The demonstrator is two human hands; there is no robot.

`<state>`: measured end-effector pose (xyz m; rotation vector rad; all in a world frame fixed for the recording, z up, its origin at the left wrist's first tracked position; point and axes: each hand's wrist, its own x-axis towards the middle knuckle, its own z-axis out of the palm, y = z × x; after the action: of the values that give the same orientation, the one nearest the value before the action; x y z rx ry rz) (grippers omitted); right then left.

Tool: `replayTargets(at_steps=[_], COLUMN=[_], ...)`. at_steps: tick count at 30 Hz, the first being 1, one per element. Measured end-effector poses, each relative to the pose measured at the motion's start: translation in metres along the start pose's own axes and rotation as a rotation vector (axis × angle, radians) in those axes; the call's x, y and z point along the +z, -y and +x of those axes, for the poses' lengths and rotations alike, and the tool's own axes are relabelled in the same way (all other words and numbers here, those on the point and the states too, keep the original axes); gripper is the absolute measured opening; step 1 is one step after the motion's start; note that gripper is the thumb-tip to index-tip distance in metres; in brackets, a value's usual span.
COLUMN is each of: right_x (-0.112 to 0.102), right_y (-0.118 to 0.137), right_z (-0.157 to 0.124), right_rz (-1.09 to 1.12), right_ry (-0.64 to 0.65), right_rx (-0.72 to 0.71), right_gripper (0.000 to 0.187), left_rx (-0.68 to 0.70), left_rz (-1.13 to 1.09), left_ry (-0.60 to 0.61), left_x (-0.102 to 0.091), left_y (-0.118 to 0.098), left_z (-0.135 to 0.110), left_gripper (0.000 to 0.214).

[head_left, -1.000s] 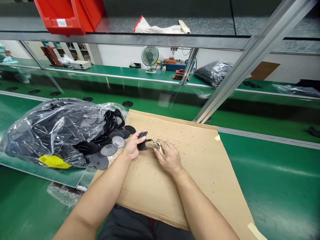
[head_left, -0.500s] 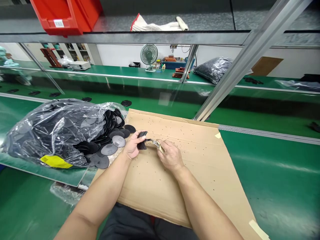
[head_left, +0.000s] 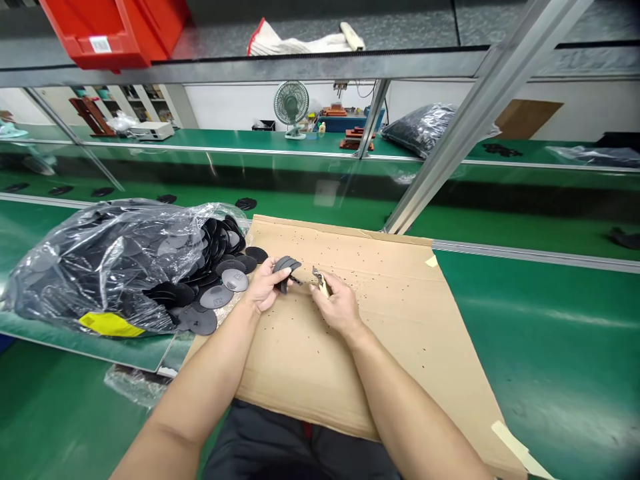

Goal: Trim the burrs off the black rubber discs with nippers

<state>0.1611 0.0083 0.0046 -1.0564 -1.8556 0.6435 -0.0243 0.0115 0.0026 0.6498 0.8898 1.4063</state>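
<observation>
My left hand (head_left: 264, 285) is closed on a dark, curved disc (head_left: 287, 267), with a small black tab sticking out toward the right. In my right hand (head_left: 338, 301) is a pair of pliers-like cutters (head_left: 320, 280) with pale handles; their metal jaws point up and stand apart from the disc. Both hands are over a sheet of brown cardboard (head_left: 300, 373) sprinkled with small black bits. Left of my left hand, many black oval discs (head_left: 234, 280) spill from a clear plastic bag (head_left: 100, 260).
A slanted metal post (head_left: 440, 153) rises behind the cardboard. Along the conveyor behind lie several black pieces (head_left: 246, 203). Overhead, a shelf holds a red bin (head_left: 115, 33) and a white glove (head_left: 300, 43). A green fan (head_left: 291, 107) stands on the far bench.
The cutters have come away from the disc and now point upward. My left hand has tilted the disc. The whole view has shifted slightly.
</observation>
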Motion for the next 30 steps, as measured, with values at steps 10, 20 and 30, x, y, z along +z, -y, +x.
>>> replayTargets(at_steps=[10, 20, 30], right_x=[0.006, 0.005, 0.004], right_y=[0.013, 0.009, 0.018], right_z=[-0.007, -0.009, -0.007], right_rz=[0.039, -0.285, -0.491], right_ry=[0.138, 0.182, 0.388], right_rx=[-0.381, -0.230, -0.086], right_gripper=[0.051, 0.044, 0.046], left_rx=[-0.092, -0.205, -0.298], left_rz=[-0.113, -0.196, -0.166], left_ry=[0.082, -0.051, 0.217], left_x=[-0.004, -0.001, -0.006], left_y=[-0.003, -0.014, -0.009], left_z=[0.000, 0.002, -0.001], left_gripper=[0.039, 0.031, 0.025])
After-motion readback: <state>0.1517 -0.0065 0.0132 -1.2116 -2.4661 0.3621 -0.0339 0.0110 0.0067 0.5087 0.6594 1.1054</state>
